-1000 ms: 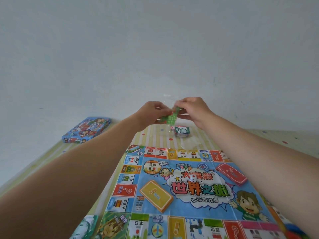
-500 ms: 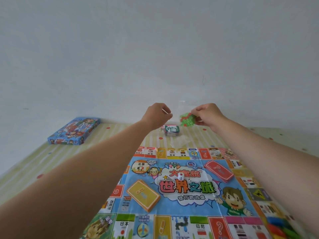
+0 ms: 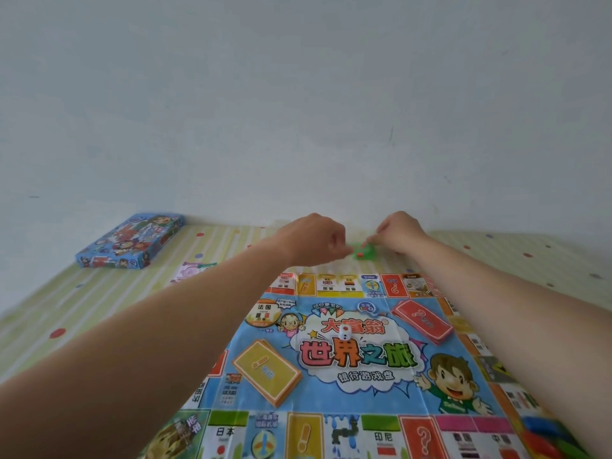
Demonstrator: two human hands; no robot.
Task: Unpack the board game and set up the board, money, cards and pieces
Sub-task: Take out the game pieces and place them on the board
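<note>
**Both hands at the heap of pieces beyond the board**

A small heap of green and red pieces [image 3: 362,252] lies on the striped cloth [image 3: 99,309], between the two hands and just past the board's far edge. The right hand [image 3: 399,234] has thumb and forefinger pinched together at the top of the heap. The left hand [image 3: 316,240] is curled into a loose fist with its knuckles just beside the heap; I cannot tell whether it holds anything.

Nearer the person than both hands lies the board [image 3: 364,385], spread flat. On it, under the right forearm's inner side, sits a red card stack [image 3: 422,321]. Below the left hand are a white die [image 3: 345,332] and a yellow card stack [image 3: 266,371].

Well out to the left of the left hand rests the game box [image 3: 132,241]. A pink paper [image 3: 190,271] shows just beyond the left forearm.
</note>
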